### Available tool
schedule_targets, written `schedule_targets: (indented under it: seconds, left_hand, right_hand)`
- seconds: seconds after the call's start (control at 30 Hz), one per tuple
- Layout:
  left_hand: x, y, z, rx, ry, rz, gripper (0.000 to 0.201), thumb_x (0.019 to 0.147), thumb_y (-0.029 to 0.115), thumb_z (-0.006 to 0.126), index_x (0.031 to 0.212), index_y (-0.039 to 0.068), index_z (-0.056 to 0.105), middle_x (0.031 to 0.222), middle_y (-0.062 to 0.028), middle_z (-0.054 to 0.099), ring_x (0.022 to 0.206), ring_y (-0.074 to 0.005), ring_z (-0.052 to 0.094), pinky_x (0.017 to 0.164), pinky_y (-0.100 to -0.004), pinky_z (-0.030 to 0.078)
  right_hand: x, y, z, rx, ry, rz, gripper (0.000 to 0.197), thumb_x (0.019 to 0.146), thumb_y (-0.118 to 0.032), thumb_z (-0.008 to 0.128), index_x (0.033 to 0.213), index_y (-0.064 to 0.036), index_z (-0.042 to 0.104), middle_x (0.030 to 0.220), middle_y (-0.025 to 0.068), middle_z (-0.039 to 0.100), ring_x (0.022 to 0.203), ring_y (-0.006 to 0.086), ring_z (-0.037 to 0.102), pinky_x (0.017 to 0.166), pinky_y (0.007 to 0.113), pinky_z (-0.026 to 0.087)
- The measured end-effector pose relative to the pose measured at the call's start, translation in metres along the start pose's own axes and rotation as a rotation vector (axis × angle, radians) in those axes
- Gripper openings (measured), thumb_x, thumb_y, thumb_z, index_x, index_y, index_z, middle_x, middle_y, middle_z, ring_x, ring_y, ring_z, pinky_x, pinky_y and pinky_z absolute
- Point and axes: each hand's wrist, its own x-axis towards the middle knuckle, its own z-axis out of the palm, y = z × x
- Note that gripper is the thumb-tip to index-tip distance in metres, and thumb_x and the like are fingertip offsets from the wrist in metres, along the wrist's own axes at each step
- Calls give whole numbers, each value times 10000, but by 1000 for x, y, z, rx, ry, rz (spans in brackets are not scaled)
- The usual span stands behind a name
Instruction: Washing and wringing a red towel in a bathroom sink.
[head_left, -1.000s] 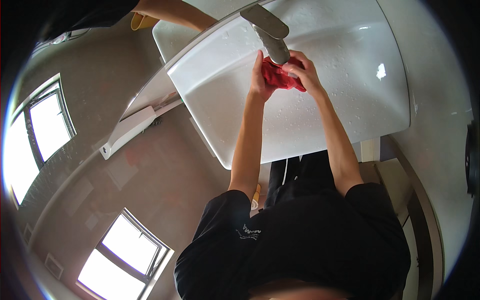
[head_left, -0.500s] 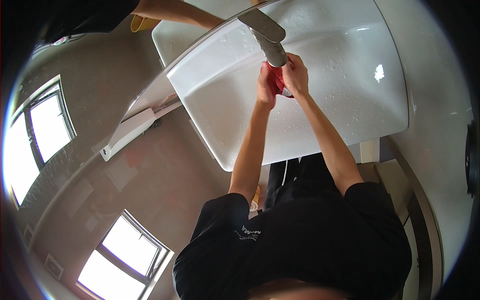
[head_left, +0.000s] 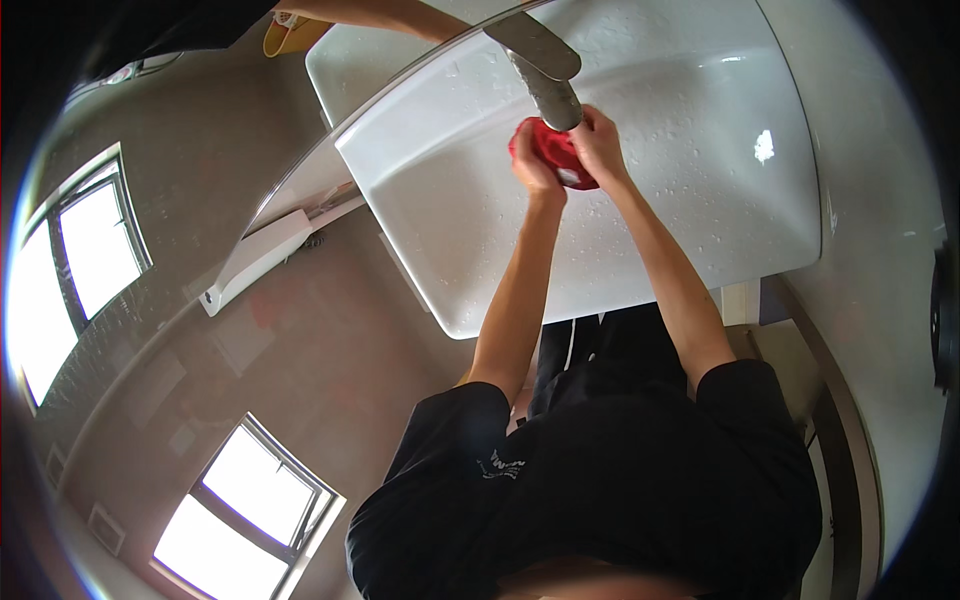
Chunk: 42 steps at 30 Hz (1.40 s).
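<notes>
Under the spout of a grey metal faucet [head_left: 555, 100], I hold a crumpled red cloth [head_left: 558, 148] with a small pale patch at its lower side. My left hand [head_left: 537, 172] is closed round its left part. My right hand [head_left: 600, 148] grips its right side, close to the spout's end; some fingers are hidden behind the cloth. Both hands are over a white washbasin [head_left: 690, 190] dotted with water drops. Whether water is running from the spout cannot be made out.
Along the basin's far left edge runs a mirror [head_left: 290, 190] that reflects the basin and an arm. A white wall shelf [head_left: 255, 265] sits left of the basin. A bright window [head_left: 250, 515] is at lower left, and a pale wall [head_left: 850, 110] closes off the right.
The red cloth has spread wider and shows more between my hands. My left hand has turned and shifted slightly right; my right hand has moved a little right.
</notes>
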Motion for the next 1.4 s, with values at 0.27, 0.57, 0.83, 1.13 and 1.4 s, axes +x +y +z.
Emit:
schedule_targets:
  seconds: [0.27,0.57,0.83,1.13,1.4]
  left_hand:
    - [12,23,-36,-43,-540,-137,437,1001,358,397,1282,44,514,1263,-82,587,1183,-225,542,1060,-387,369]
    - [0,14,-9,181,-509,59,618,929,332,601,1425,29,393,1333,-116,511,1211,-218,496,1035,-335,377]
    - [7,-25,15,271,-68,201,395,821,359,691,977,-1,645,764,-58,642,699,-149,558,680,-321,477]
    - [20,-25,-1,270,-142,42,330,829,339,670,878,13,652,728,-51,639,661,-156,580,666,-316,490]
    - [18,34,-51,-1,-477,-375,541,908,562,461,1169,99,569,1186,-64,623,1094,-208,589,942,-402,475]
  right_hand:
    - [-24,2,-24,1348,-184,497,438,948,-342,548,1269,-44,553,1223,89,618,1124,192,588,1003,350,440]
    - [-16,-8,-9,938,-89,-15,341,939,-250,570,1163,2,617,1063,88,645,975,166,609,897,305,471]
    - [1,-11,8,220,194,134,333,840,-338,657,756,-17,688,703,122,668,658,237,640,655,352,491]
    - [-15,-3,12,138,282,107,265,793,-295,694,772,-31,677,683,99,650,643,204,622,644,342,486]
    - [-57,-7,-7,1040,-327,137,443,922,-240,659,1258,12,518,1038,44,626,959,99,590,865,252,465]
